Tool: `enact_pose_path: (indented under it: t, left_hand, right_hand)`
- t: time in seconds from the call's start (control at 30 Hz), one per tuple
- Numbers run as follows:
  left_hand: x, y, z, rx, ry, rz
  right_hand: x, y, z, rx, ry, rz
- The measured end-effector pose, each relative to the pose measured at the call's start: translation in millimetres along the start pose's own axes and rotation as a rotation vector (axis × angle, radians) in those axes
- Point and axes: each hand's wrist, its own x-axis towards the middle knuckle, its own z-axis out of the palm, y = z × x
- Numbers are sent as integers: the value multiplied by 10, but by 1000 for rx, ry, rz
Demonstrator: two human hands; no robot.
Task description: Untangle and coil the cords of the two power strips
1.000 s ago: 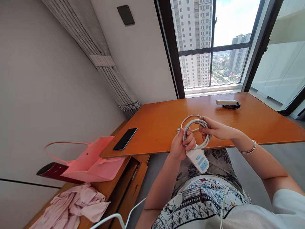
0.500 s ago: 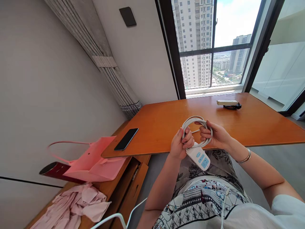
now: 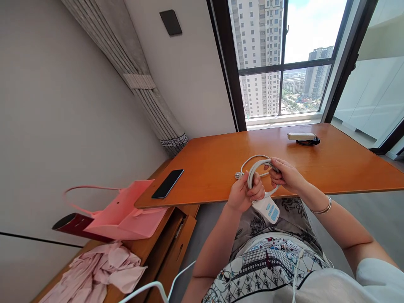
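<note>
1. The left hand (image 3: pixel 244 194) is closed around a looped white cord (image 3: pixel 259 165), fingers curled over it and thumb along its near side.
2. The right hand (image 3: pixel 288 176), just beside it, has its fingers bent in and pinches the other side of the same loop; the cord bridges the gap between the two hands.
3. A white power strip (image 3: pixel 267 210) with blue socket faces hangs right below the left hand, tilted, over the person's patterned trousers (image 3: pixel 292 212).
4. The cord's plug (image 3: pixel 238 175) sits just beyond the left hand, beside a single slack turn of cord; whether it touches the counter (image 3: pixel 211 164) I cannot tell.
5. Both hands are at the counter's near edge.
6. Further out, beyond the right hand, a second power strip (image 3: pixel 300 136) lies on the counter with its black cord (image 3: pixel 306 142) bundled against it.
7. Well to the left of the left hand, a dark phone (image 3: pixel 168 184) lies flat near the counter's edge.
8. Further left and lower are a pink bag (image 3: pixel 126 210) and crumpled pink cloth (image 3: pixel 104 269).
9. A bracelet (image 3: pixel 325 206) circles the wrist behind the right hand.
</note>
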Motion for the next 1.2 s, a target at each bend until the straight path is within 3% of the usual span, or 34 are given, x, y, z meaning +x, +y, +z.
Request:
enact_pose_path:
  t: [0.17, 0.3, 0.4, 0.53, 0.63, 0.77, 0.93, 1.03, 1.13, 1.2]
  left_hand:
    - [-19, -27, 32, -8, -86, -10]
    - [-41, -25, 12, -28, -42, -54]
    - [-44, -30, -2, -112, 20, -66]
    - [-44, -10, 23, -191, 91, 72]
    - [-69, 77, 70, -211, 133, 206]
    - [-114, 249, 130, -195, 221, 384]
    - [-131, 383, 144, -182, 315, 487]
    - [-127, 399, 131, -186, 323, 537]
    - [-111, 389, 111, -145, 299, 571]
    - [-96, 376, 96, -74, 258, 593]
  right_hand:
    - [66, -9, -66, 54, -132, 113]
    - [98, 65, -147, 127, -188, 152]
    - [85, 142, -162, 182, -169, 130]
    - [33, 242, -100, 188, -38, 28]
    - [-9, 369, -53, 50, 41, -80]
    - [-53, 572, -67, -220, 12, -177]
    - [-95, 697, -191, -546, 74, -243]
    - [-116, 740, -286, -699, 214, -370]
    - [-142, 715, -352, -818, 423, -591]
    - [-169, 626, -360, -959, 476, -702]
